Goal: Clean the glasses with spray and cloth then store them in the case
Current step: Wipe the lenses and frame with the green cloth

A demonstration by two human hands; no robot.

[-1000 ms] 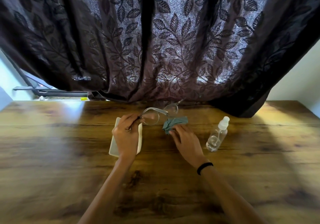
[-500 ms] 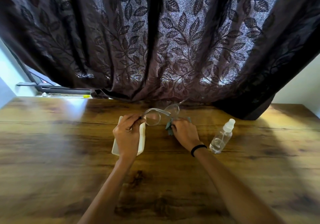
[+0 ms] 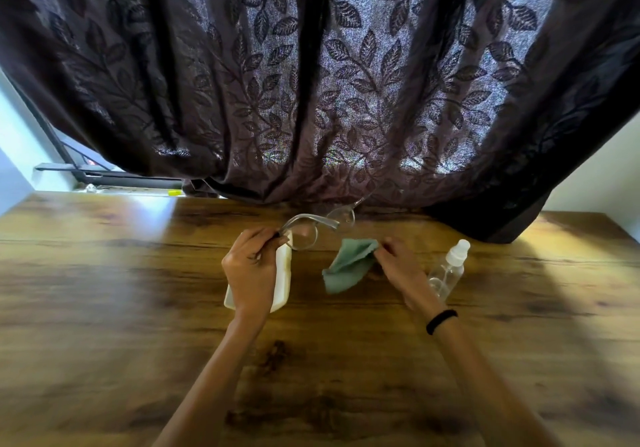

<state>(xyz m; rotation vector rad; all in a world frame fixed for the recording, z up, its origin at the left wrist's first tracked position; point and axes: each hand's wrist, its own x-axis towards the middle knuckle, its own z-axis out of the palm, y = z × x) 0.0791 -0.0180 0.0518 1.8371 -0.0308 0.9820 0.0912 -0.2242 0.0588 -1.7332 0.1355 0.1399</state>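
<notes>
A dark brown curtain (image 3: 311,83) with a leaf pattern hangs across the whole back of the room, its hem bunched on the far edge of the wooden table (image 3: 104,308). Daylight comes through the weave and falls in a bright patch on the table's far left corner.

Both bare forearms reach in from the near edge. The left hand (image 3: 251,270) is raised a little above the wood, fingers curled round the end of one temple arm. The right hand (image 3: 403,270) sits just beside it to the right, fingertips pinched together on a corner of the cloth.

A white case (image 3: 282,284) lies flat on the table under the left hand, mostly covered by it; I can't tell whether it is open. The green cloth (image 3: 348,266) trails down and left from the pinching fingers, between the two hands. A clear spray bottle (image 3: 448,270) with a white cap stands upright just right of the right wrist, partly behind it.

The glasses (image 3: 311,228), clear-framed with round lenses, are held up over the far end of the case, their other temple arm pointing toward the curtain. A black band (image 3: 441,321) circles the right wrist.
</notes>
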